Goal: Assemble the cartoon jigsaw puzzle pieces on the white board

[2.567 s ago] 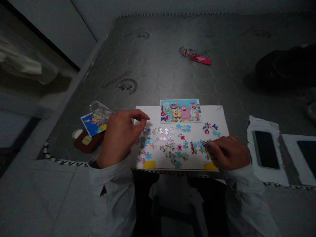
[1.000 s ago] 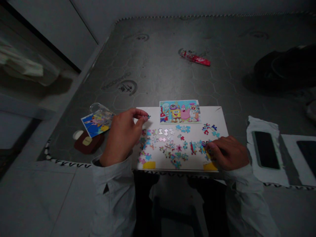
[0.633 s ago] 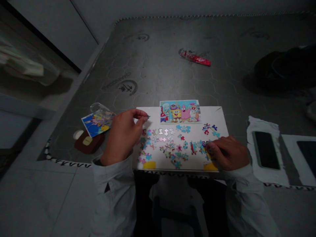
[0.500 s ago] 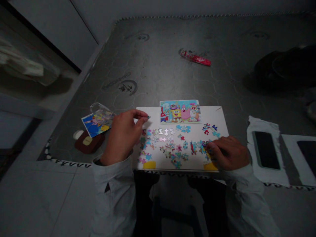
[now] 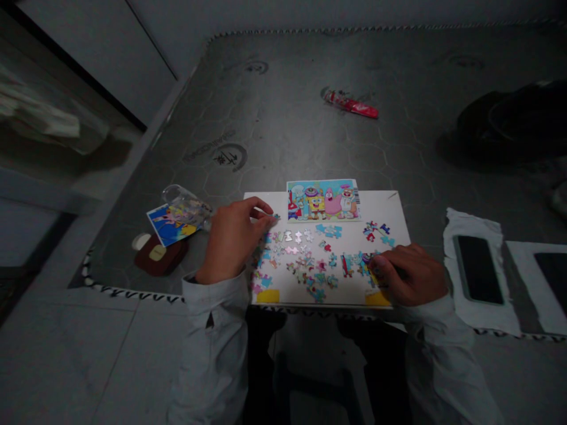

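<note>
Between left hand (image 5: 234, 235) thumb and finger: small blue-green jigsaw piece (image 5: 277, 216), pinched. Rightward and bodyward of those fingertips: joined multicoloured flat jigsaw strip (image 5: 351, 264), visible length running left-right. Right hand (image 5: 411, 274) nearer it, fingers curled over right end; grip cannot be told.
</note>
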A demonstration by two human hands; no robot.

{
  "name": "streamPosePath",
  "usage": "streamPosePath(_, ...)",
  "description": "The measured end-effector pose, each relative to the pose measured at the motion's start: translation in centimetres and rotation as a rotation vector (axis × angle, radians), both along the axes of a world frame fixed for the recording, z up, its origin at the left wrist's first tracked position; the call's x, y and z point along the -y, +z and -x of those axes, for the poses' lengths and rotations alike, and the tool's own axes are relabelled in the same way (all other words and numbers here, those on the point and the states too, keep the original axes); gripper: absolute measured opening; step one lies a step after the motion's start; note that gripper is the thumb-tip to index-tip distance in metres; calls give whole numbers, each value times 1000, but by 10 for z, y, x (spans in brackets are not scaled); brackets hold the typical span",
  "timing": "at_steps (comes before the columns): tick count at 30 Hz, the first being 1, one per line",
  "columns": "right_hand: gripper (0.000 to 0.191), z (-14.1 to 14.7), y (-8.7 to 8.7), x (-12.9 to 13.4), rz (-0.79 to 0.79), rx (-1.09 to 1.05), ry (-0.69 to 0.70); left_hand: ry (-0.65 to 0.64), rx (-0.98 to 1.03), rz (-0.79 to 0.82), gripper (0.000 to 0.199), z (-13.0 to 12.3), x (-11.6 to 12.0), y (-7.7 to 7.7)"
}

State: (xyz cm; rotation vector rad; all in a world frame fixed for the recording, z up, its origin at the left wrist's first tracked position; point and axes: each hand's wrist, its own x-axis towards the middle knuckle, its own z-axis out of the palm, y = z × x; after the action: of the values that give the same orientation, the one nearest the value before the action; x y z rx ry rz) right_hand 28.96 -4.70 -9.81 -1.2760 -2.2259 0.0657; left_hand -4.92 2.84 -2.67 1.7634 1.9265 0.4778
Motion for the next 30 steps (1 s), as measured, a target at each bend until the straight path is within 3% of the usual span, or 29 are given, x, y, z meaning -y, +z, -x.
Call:
streamPosePath(11, 46, 1, 1, -1, -15, 15, -8, -52, -84, -75, 16, -2, -1, -11)
streamPosePath(15, 49, 4, 3, 0, 12, 14, -18, -90, -111, -168, 20, -23, 4, -7)
streamPosePath(22, 51, 5, 1, 0, 21, -14, -21, -252, -162, -105, 20, -70, 18, -10)
streamPosePath(30, 54, 8, -5, 1, 24, -50, -53, -285, -203, -50, 14, -79, 16, -15)
